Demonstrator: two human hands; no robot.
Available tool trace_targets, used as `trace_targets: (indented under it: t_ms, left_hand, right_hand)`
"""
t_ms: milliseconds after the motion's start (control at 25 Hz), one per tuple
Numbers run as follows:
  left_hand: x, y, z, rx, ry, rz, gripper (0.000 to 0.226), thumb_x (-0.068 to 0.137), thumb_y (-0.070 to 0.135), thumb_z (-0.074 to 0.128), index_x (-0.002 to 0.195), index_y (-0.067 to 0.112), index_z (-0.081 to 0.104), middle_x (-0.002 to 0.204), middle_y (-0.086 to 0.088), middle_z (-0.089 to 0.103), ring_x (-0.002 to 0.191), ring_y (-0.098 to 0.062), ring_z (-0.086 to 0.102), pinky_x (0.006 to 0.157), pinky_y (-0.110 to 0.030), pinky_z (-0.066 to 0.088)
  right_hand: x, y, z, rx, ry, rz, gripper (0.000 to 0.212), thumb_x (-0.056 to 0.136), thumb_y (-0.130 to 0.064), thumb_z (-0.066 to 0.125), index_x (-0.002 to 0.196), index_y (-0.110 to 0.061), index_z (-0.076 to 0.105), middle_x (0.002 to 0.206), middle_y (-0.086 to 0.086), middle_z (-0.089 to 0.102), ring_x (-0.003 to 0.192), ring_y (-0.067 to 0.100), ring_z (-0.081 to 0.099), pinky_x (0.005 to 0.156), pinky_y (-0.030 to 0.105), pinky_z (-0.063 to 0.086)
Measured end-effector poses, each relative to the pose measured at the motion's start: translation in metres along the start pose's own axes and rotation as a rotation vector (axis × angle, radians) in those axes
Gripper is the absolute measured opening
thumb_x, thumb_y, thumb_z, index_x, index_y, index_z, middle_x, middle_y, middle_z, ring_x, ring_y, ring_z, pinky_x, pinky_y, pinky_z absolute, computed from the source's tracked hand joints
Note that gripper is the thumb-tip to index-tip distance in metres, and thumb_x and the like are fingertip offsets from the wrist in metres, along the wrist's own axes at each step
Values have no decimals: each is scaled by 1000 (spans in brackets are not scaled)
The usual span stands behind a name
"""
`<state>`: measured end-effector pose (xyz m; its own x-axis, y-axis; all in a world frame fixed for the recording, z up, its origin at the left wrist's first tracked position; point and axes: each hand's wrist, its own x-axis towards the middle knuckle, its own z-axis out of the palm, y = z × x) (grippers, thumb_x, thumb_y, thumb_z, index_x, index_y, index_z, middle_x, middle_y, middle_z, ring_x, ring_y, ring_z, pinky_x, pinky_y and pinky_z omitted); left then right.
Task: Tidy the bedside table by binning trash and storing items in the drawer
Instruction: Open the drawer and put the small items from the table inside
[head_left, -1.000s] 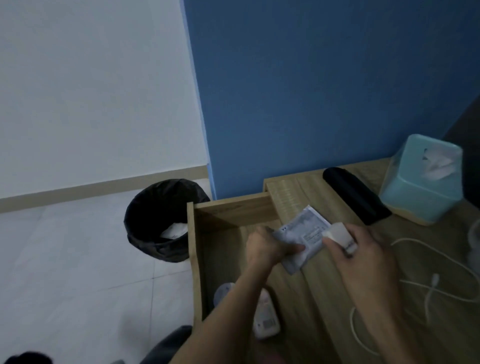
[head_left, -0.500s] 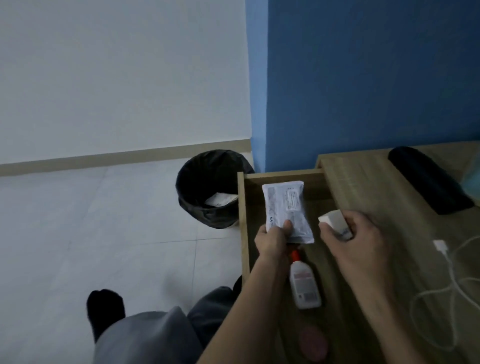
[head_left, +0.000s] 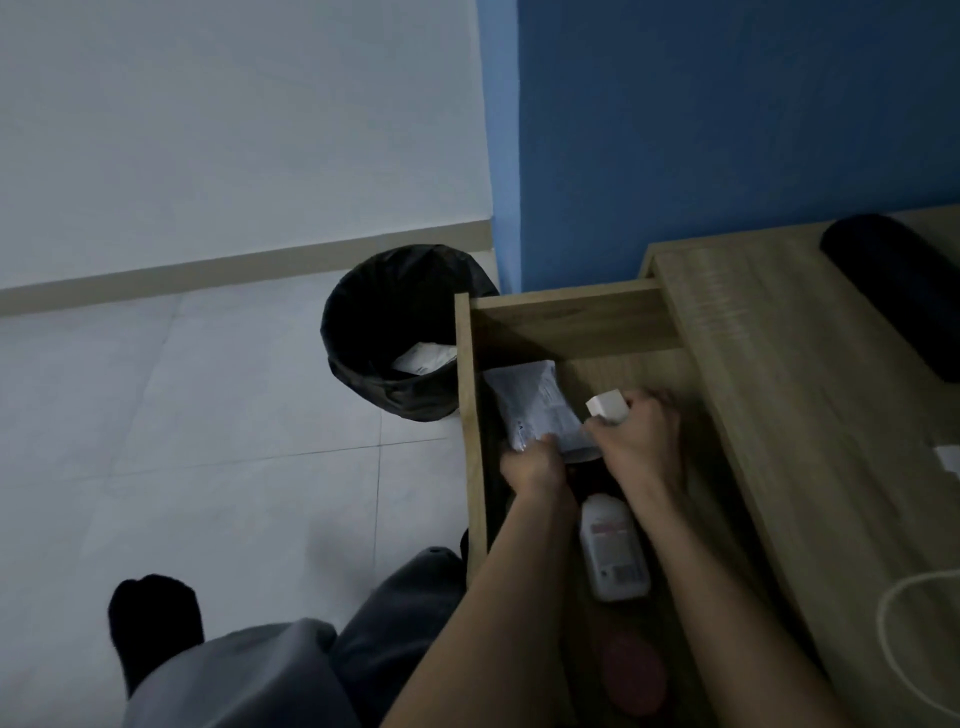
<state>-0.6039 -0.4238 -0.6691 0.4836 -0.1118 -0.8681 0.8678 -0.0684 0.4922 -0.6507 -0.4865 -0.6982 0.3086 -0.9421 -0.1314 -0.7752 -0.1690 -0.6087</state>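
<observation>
**White packet now down inside the wooden drawer**

White and flat, the white packet (head_left: 535, 410) was held up over the back of the drawer (head_left: 470, 415) half a second ago. Now it has dropped inside and leans towards the drawer's left wall. The left hand (head_left: 535, 467) has gone down with it, fingers curled round the packet's near edge, so the packet reaches away from that hand towards the drawer's back board. The right hand (head_left: 644, 441) has also sunk into the drawer, just right of the left hand and almost touching the packet. It grips a small white block (head_left: 608, 405) that sticks out past its thumb side. The bottle's orange cap, plain to see earlier, is now hidden behind the two hands.

Counted: two hands, one packet, one block. Between the two forearms, just behind the hands, lies one white bottle (head_left: 613, 545) on the drawer floor. Nearer the person still is one pink round thing (head_left: 634, 675), too dim to say whether it is a lid or a pad. Beyond and left of the left hand, outside the drawer, stands one bin (head_left: 395, 332) lined in black, with one white scrap (head_left: 423, 357) in it. To the right of the right hand, the worktop (head_left: 779, 389) carries one black case (head_left: 893, 291) far off and one white cable (head_left: 914, 649) looped nearer.
</observation>
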Motion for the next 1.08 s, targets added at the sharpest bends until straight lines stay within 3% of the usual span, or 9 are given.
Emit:
trace_targets:
  t_ms: [80, 200, 360, 560, 720, 800, 920, 1000, 1080]
  left_hand:
    - [16, 1, 4, 70, 26, -3, 45, 91, 15, 56, 133, 9, 41, 122, -17, 56, 110, -32, 57, 92, -41, 46]
    - [34, 3, 5, 183, 17, 21, 40, 92, 20, 55, 129, 5, 45, 99, -11, 56, 92, -24, 55, 82, -34, 43]
    - [52, -1, 6, 341, 70, 88, 47, 89, 24, 60, 130, 7, 42, 128, -14, 54, 116, -30, 55, 100, -38, 44]
    - [37, -4, 6, 295, 132, 64, 39, 89, 15, 58, 124, 4, 49, 123, -16, 57, 109, -29, 59, 93, -37, 50]
    - [10, -4, 16, 351, 245, 263, 45, 86, 10, 60, 128, 4, 46, 130, -17, 52, 116, -31, 55, 97, -41, 48]
    - [-11, -2, 28, 416, 136, 453, 50, 85, 7, 60, 133, 8, 44, 135, -14, 50, 122, -30, 51, 103, -44, 43]
    - [-52, -7, 53, 659, -239, 691, 51, 86, 11, 62, 135, 10, 47, 136, -11, 54, 126, -25, 50, 104, -34, 42]
    - [-80, -18, 69, 872, -433, 774, 54, 86, 14, 64, 137, 10, 44, 138, -10, 52, 127, -22, 50, 101, -29, 42]
    - [-92, -26, 81, 1073, -493, 829, 53, 86, 14, 64, 136, 9, 44, 136, -12, 53, 123, -23, 53, 99, -29, 44]
  right_hand:
    - [18, 4, 22, -7, -15, 32, 39, 78, -15, 67, 115, -5, 58, 120, 15, 56, 105, 28, 56, 69, 25, 41]
    - [34, 9, 49, -24, -32, 45, 37, 78, -15, 68, 113, -6, 61, 118, 16, 60, 107, 30, 58, 80, 31, 49]
    - [38, 10, 64, -35, -62, 39, 35, 79, -14, 67, 112, -5, 62, 118, 17, 61, 108, 30, 57, 84, 32, 48]
    - [22, -5, 31, 12, -83, 66, 40, 83, -17, 65, 120, -5, 54, 127, 16, 53, 117, 30, 50, 87, 30, 44]
    - [-12, -18, -38, 79, -29, -103, 44, 84, -21, 62, 126, -12, 50, 127, 7, 54, 116, 22, 51, 84, 23, 37]
    - [-23, -16, -80, 153, 61, -158, 40, 83, -20, 63, 121, -14, 54, 122, 4, 59, 111, 19, 55, 83, 22, 38]
    - [-14, 7, -143, 156, 319, -213, 34, 77, -12, 67, 110, -8, 60, 112, 11, 63, 102, 28, 59, 85, 32, 44]
    - [6, 30, -179, 66, 462, -167, 39, 73, -8, 68, 111, -3, 60, 112, 19, 59, 105, 35, 54, 90, 37, 42]
    - [30, 54, -198, -23, 494, -88, 47, 71, -9, 71, 115, 0, 58, 113, 24, 56, 108, 39, 48, 93, 40, 39]
